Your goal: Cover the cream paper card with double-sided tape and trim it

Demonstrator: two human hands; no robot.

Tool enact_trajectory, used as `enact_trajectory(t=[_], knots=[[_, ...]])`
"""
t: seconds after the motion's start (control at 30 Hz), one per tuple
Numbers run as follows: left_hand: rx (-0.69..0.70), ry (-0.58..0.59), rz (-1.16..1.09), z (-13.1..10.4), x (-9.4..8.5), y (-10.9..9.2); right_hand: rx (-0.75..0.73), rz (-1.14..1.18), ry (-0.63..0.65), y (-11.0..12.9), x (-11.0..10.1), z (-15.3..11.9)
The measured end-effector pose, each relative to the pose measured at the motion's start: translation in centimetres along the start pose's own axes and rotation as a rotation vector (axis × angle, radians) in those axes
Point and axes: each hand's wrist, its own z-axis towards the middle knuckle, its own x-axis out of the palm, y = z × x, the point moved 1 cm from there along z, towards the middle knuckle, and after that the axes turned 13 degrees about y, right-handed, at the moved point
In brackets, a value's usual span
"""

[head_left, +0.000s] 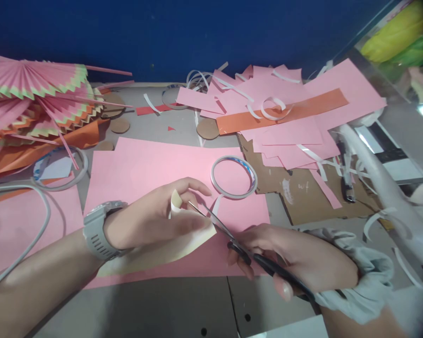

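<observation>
My left hand (pixel 172 216), with a grey watch on its wrist, pinches a pale yellow paper strip (pixel 151 251) that curls up between the fingers. Black-handled scissors (pixel 232 239) are in my right hand (pixel 278 253), their blades parted and pointing at the strip's end by my left fingers. Whether the blades touch the strip I cannot tell. Just beyond the blades, a roll of tape (pixel 234 195) lies on pink paper sheets (pixel 148 162), its loose white end hanging toward the scissors. My left forearm and hand hide part of the sheets.
Pleated pink, orange and green paper fans (pixel 31 94) stand at the left, near another tape roll (pixel 82 173). Pink paper scraps (pixel 289 136), an orange strip (pixel 282 112) and cardboard (pixel 303 202) lie at the right, with a cutter knife (pixel 347 180). A blue panel (pixel 197 37) rises behind.
</observation>
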Motion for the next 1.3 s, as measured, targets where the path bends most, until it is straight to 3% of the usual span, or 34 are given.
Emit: enact_trajectory(t=[0.37, 0.63, 1.3], knots=[[0.109, 0.023, 0.043, 0.3, -0.5, 1.5, -0.012, 0.042, -0.011, 0.2, -0.1, 0.1], [0.066, -0.102, 0.151, 0.3, 0.1, 1.1, 0.024, 0.069, -0.038, 0.3, -0.2, 0.1], [0.103, -0.06, 0.164, 0.4, -0.1, 1.2, 0.085, 0.14, -0.051, 0.1, 0.3, 0.5]])
